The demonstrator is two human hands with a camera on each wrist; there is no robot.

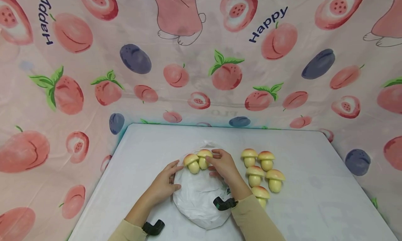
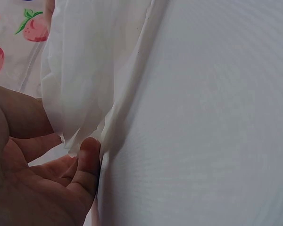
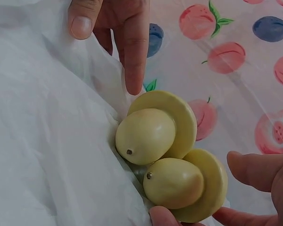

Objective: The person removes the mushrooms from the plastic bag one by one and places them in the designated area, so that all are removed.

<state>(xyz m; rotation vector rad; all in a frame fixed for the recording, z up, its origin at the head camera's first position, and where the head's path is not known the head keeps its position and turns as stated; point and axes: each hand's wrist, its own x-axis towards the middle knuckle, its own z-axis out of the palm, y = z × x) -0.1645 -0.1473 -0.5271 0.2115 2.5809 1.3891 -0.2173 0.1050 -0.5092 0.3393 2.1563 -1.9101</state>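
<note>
tan sleeves (image 1: 257, 220) up close; on the white table (image 1: 317, 171) sits your bag (image 1: 201, 199), left hand (image 1: 161, 185) loosely spread at its edge, right hand (image 1: 225, 166) around one of two mushrooms (image 1: 193, 167) at its far end, pinching or not, can't tell; five more mushrooms (image 1: 255, 176) right.

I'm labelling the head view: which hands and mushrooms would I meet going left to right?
Left hand → left mushroom on the white bag → right mushroom on it → right hand → group of five mushrooms on the table.
</note>
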